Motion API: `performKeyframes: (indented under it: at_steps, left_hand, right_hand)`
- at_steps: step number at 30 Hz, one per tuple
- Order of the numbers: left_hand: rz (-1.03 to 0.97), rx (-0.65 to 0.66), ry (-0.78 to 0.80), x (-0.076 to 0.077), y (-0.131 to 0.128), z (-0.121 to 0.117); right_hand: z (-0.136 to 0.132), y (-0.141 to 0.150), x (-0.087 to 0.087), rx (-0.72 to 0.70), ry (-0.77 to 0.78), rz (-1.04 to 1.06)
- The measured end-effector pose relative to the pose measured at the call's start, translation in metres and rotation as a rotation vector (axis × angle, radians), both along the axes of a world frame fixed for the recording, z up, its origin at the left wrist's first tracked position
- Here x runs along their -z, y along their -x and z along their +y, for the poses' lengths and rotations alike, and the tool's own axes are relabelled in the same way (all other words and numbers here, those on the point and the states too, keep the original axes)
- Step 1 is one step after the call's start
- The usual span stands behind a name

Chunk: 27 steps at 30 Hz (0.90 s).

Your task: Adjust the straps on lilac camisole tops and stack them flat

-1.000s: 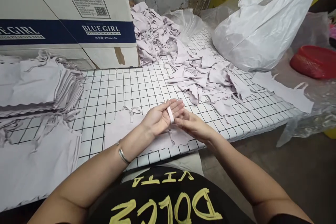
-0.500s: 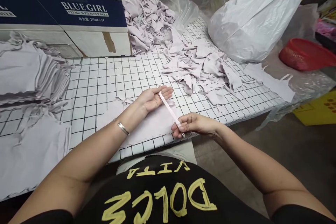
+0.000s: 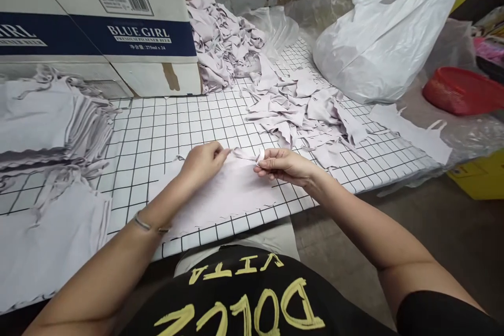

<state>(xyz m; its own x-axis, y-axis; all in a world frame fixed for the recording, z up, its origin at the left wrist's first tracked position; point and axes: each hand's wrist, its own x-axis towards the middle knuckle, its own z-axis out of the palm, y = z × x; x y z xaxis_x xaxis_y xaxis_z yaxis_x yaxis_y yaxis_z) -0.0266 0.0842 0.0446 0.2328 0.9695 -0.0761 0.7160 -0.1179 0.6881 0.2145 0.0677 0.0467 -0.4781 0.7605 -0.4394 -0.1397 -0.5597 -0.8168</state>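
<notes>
Lying beneath hands, garment, strap between

Garment: thin pale cloth, matt, soft and smooth, with a rough thready lower edge
Strap: narrow cloth band, smooth, paler than the garment
Loose pieces: matt cloth, creased
Left stack: layered matt cloth, wavy-edged
Carton: printed cardboard, smooth, with a torn brown patch baring rougher board
Surface: smooth grid-printed covering, slight sheen; cloth or plastic, cannot tell
Carrier bag: thin white plastic, wrinkled, softly glossy
Film: clear plastic, crumpled, shiny
Basket: red plastic, perforated
Bracelet: polished metal
Shirt: matt black cloth, yellow brushy print
</notes>
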Motion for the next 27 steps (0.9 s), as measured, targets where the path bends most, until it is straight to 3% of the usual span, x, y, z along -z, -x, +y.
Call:
performKeyframes:
  at_steps: [4, 8, 18, 27]
  left_hand:
    - [0.152, 0.153, -0.092, 0.021, -0.002, -0.027]
    - [0.21, 0.102, -0.074, 0.036, -0.014, -0.036]
    - [0.032, 0.064, 0.052, 0.036, -0.013, -0.037]
    - [0.013, 0.09, 0.008, 0.033, -0.011, -0.041]
  right_hand:
    - [0.024, 0.008, 0.005, 0.098, -0.212, -0.066]
    - [0.038, 0.018, 0.019, 0.103, -0.356, -0.133]
    - [0.026, 0.035, 0.036, -0.017, -0.578, -0.169]
    - [0.017, 0.035, 0.042, -0.136, -0.706, -0.242]
